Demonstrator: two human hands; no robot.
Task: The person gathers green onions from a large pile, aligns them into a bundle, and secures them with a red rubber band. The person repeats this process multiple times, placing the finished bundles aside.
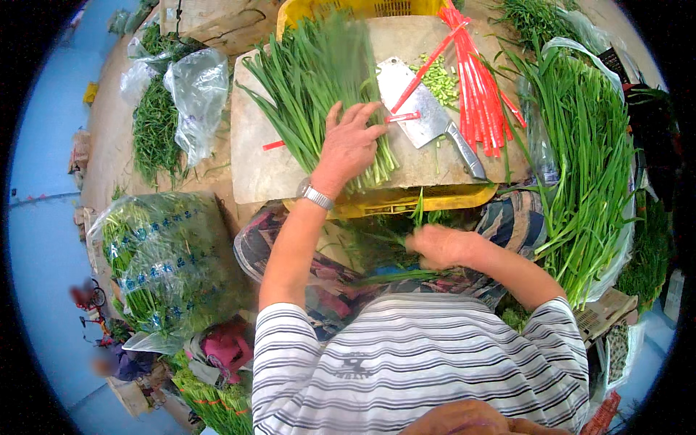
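On the board (255,174), my left hand (350,144) rests with fingers spread on a bundle of green garlic chives (304,81), near its cut ends. My right hand (440,246) is blurred, low over my lap beside loose green leaves; whether it grips any cannot be told. To the right of the bundle lies a cleaver (416,103) with a metal handle. One red tie strip lies across its blade, and the end of another overlaps it. A fan of red tie strips (473,92) and chopped stem ends (439,81) lie beyond the cleaver.
Beneath the board is a yellow plastic crate (435,198). A large heap of chives (582,163) lies at the right in clear plastic. At the left are a plastic bag of greens (163,261) and a clear bag (200,98). Tied bundles (217,399) lie at lower left.
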